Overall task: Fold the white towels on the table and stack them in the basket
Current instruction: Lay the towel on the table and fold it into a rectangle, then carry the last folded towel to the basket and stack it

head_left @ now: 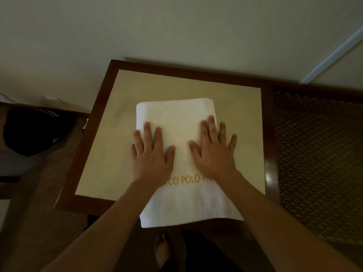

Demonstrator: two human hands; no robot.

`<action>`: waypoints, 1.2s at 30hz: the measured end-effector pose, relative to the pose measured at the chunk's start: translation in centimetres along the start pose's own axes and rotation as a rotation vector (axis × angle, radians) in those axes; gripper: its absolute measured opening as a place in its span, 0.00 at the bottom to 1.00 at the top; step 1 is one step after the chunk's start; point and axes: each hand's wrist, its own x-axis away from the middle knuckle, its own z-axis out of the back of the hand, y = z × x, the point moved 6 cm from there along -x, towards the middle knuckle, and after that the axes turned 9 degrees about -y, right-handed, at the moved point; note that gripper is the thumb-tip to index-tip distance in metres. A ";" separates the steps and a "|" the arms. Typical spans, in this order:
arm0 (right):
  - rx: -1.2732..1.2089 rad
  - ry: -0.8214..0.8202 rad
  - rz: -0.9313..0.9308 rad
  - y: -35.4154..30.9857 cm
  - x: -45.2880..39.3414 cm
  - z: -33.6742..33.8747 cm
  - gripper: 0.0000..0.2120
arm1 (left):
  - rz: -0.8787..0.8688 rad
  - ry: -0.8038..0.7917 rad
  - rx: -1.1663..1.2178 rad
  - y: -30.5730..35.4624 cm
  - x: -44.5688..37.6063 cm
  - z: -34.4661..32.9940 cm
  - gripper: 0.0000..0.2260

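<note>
You are pressing both hands flat on a white towel (176,118) that is lying folded into a long strip down the middle of the table (94,134). Your left hand (152,154) is resting palm down on the left half of the strip, its fingers straight and spread, with the little finger reaching over the towel's left edge. Your right hand (213,148) is lying just beside it on the right half, also palm down with fingers stretched out, and its outer two fingers are passing over the towel's right edge onto the table top. Neither hand is gripping anything; the thumbs are pointing toward each other with a gap of bare cloth between them.

The towel's far end is lying short of the table's far edge, rounded like a fold. Its near end is hanging over the table's near edge. Gold lettering (186,179) is running across the cloth just behind your wrists, partly hidden by them.

The table is standing against a pale wall (157,26) on a patterned carpet (318,154). A dark bag (33,132) is sitting off the table's left side. A bare foot (163,250) is showing below the near edge.
</note>
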 end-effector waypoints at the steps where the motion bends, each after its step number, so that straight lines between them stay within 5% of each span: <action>1: -0.003 0.010 -0.011 -0.2 -2.0 0.9 0.37 | 0.017 0.016 0.025 0.1 -1.4 0.7 0.33; 7: -0.293 0.131 -0.216 0.9 -9.2 4.6 0.39 | 0.167 0.096 0.274 -1.5 -8.1 4.0 0.32; 12: -0.502 0.080 -0.338 1.7 -6.5 4.5 0.41 | 0.269 0.120 0.553 -2.8 -7.3 4.5 0.32; 20: -0.737 -0.131 -0.435 3.4 1.8 0.3 0.29 | 0.338 0.023 0.590 -4.6 0.7 1.3 0.32; 25: -0.965 -0.057 -0.472 3.3 4.2 -1.3 0.20 | 0.271 -0.001 0.734 -5.6 3.0 0.9 0.29; 31: -0.992 0.065 -0.415 2.0 8.3 -2.6 0.19 | 0.211 -0.127 0.564 -6.0 6.6 -0.2 0.32; 36: -1.429 0.022 -0.420 2.3 13.6 -5.4 0.10 | 0.200 -0.219 0.711 -6.9 8.9 -1.2 0.29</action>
